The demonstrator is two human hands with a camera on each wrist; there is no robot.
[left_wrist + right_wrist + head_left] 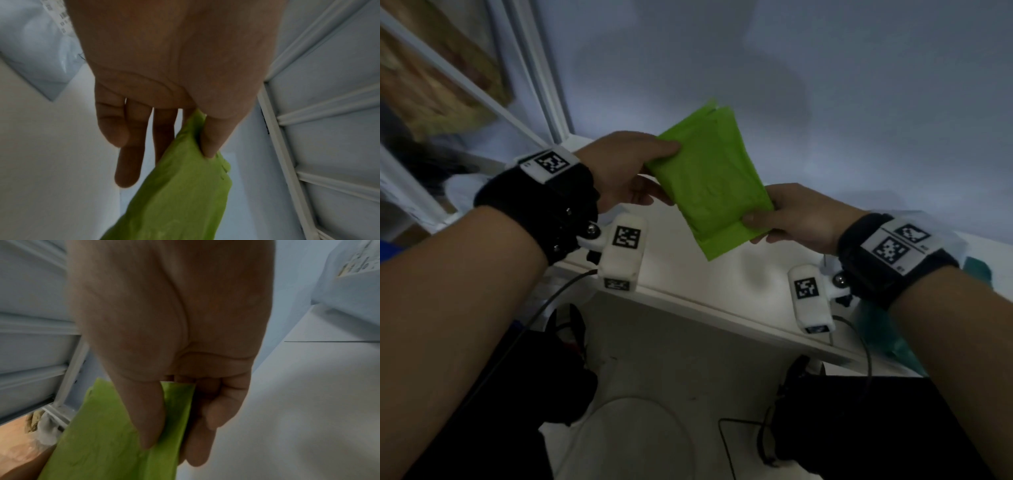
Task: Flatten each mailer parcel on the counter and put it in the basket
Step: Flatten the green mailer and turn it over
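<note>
Both hands pinch the green mailer (pixel 709 185) above the counter (pixel 722 284): left hand (pixel 619 171), right hand (pixel 798 216).

Your head camera looks forward and down from above both forearms, taking in the left hand (pixel 619 171), the right hand (pixel 798 216) and the green mailer (pixel 710 185) held over the white counter (pixel 688 277). Your wrist cameras sit very close under each palm and face along the fingers, the left toward the counter and wall, the right toward the counter. All three views share the mailer (pixel 180 194) (pixel 102 443).
</note>
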